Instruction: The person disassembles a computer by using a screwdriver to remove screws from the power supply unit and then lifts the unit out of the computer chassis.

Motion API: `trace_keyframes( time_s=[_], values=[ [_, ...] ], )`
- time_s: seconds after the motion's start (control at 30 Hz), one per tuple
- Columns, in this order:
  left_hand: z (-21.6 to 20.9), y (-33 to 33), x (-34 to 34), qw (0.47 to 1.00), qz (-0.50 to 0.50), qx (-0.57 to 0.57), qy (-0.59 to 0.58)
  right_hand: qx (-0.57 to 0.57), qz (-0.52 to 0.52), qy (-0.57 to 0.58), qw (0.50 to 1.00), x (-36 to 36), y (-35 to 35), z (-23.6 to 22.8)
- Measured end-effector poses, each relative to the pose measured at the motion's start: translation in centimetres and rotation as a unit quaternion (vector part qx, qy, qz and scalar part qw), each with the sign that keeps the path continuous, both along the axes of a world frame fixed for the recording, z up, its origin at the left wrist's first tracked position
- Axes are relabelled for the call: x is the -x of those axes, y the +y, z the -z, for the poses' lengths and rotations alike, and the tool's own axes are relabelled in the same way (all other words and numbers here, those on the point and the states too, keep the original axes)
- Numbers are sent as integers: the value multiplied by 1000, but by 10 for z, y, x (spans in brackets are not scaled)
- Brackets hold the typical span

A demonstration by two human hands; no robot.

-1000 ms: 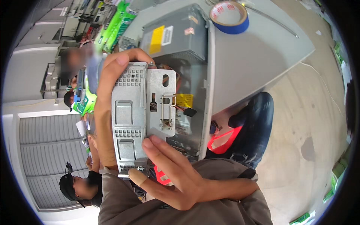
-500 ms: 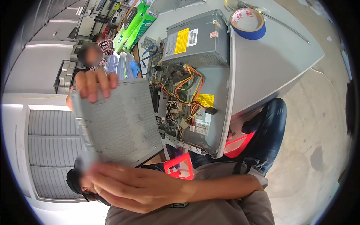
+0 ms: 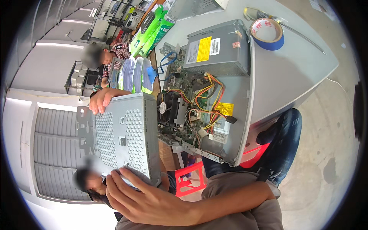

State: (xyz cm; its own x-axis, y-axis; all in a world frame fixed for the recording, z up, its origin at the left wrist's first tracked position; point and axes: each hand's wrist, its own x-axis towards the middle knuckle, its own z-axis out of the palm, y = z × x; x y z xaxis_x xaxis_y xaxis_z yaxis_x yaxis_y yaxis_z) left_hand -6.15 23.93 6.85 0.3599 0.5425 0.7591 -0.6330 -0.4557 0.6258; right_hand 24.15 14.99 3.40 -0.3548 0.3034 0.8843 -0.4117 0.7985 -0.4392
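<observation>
I hold a grey metal drive cage (image 3: 134, 136), tilted up, with a perforated face toward me. The fingers of my left hand (image 3: 100, 101) are hooked over its upper left edge; the rest of that arm is mostly hidden behind it. My right hand (image 3: 142, 199) grips the lower end, fingers spread along the perforated side. Just right of the cage lies an opened computer case (image 3: 239, 147). Inside it are a power supply (image 3: 230, 57), a black fan (image 3: 168, 109), a circuit board (image 3: 178, 134) and a bundle of red, yellow and black cables (image 3: 214, 92).
A roll of blue tape (image 3: 279, 43) and a thin metal rod (image 3: 304, 37) lie on the grey table (image 3: 291, 76). Green packages (image 3: 151, 36) and stacked papers (image 3: 134, 74) stand at the back left. Two other people are nearby on the left. Red stools (image 3: 193, 180) stand below.
The drive cage has turned in my hands, from a flat panel view to its perforated side and long edge. It has come away from the case, uncovering the fan. The view has shifted slightly.
</observation>
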Motion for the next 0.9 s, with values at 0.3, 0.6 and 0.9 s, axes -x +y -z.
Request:
trace_keyframes(
  time_s=[0.3, 0.6, 0.9],
  values=[
    [7, -27, -58, 991, -132, 24, 23, 67, 6, -12, 998, 4, 10, 34],
    [-24, -11, -147, 914, -356, 105, 162, 238, -7, 109, 965, 14, -11, 90],
    [-28, 9, -179, 779, -431, 165, 425, 477, -144, 64, 864, 5, -48, 129]
  ],
)
